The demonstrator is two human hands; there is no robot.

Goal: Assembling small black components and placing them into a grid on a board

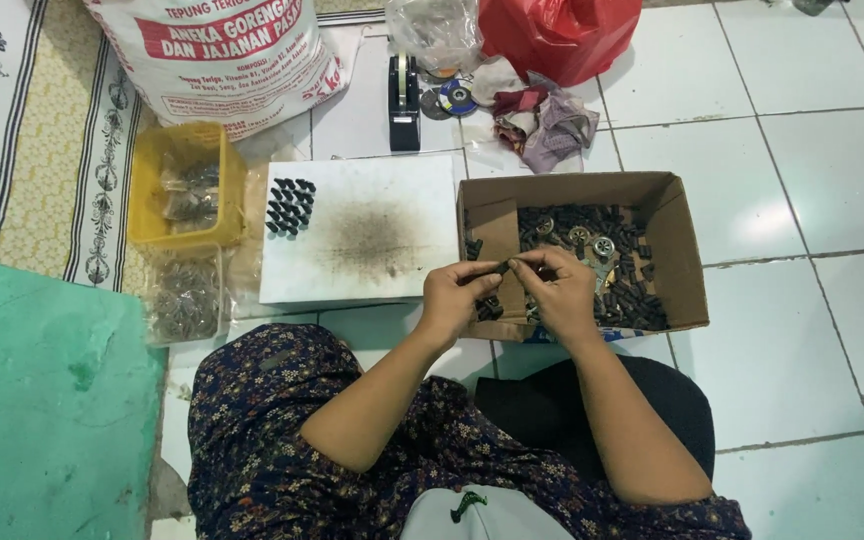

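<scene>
A small dark part (501, 267) is pinched between both hands above the near edge of a cardboard box (687, 270) on a tiled floor (812, 170).

The left hand (457, 297) and right hand (555, 287) meet fingertip to fingertip, each closed on an end of the part, just over the box's folded flap. A slip here would likely drop it among the heap of like dark parts (607, 270) and metal discs in the box, where it would be hard to pick out again, or onto the floor by the knee. To the left lies a white board (352, 235) with a sooty smudge and rows of finished dark pieces (291, 206) standing upright; a careless sleeve could topple them. A yellow tray (188, 185) and a printed sack (217, 55) sit beyond.
</scene>
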